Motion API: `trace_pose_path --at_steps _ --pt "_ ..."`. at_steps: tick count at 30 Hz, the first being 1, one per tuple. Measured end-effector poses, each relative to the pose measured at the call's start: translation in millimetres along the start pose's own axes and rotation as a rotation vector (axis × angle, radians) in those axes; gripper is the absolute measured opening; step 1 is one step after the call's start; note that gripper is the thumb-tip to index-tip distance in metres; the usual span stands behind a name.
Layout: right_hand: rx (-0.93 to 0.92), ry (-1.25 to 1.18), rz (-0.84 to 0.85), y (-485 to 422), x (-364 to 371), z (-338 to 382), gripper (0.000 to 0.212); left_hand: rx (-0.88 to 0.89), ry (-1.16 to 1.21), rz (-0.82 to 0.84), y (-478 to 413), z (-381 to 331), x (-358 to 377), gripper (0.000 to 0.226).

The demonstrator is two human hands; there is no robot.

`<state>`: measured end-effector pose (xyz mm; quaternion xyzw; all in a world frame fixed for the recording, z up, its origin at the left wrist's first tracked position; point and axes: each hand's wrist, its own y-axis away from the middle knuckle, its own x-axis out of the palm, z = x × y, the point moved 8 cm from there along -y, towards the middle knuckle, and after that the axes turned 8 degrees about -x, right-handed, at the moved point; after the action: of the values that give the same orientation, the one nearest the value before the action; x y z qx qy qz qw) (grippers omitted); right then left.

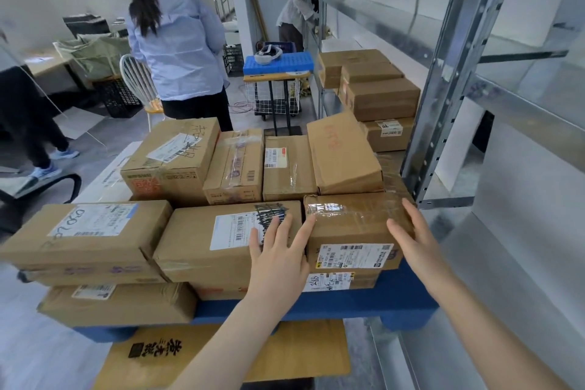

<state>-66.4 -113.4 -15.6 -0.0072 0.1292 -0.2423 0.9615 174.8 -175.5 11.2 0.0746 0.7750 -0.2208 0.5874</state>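
A taped cardboard parcel with a white shipping label on its near side sits at the front right of a pile of parcels on a blue platform. My left hand lies with straight fingers at the parcel's left edge, partly over the neighbouring labelled box. My right hand rests flat with straight fingers on the parcel's right end. Neither hand has curled round it.
Several more cardboard parcels fill the platform behind and to the left. A metal shelf rack stands close on the right, with stacked boxes on it. A person in a light shirt stands beyond the pile. A flat carton lies below.
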Motion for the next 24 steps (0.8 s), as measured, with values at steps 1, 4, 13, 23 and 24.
trace_pose_path --at_steps 1,4,13,23,24 --pt "-0.027 0.023 -0.018 2 -1 3 0.058 0.004 0.003 -0.004 1 0 0 0.072" --pt "-0.104 0.128 0.002 8 8 13 0.053 0.017 0.001 -0.012 1 2 0 0.072" --pt "-0.139 0.178 0.054 9 12 19 0.048 0.023 -0.004 -0.019 1 0 3 0.073" --pt "-0.325 0.556 0.065 8 13 24 0.052 0.044 0.013 0.119 0 9 -6 0.07" --pt "-0.315 0.573 0.083 7 14 21 0.055 0.037 0.006 0.121 1 12 -6 0.073"
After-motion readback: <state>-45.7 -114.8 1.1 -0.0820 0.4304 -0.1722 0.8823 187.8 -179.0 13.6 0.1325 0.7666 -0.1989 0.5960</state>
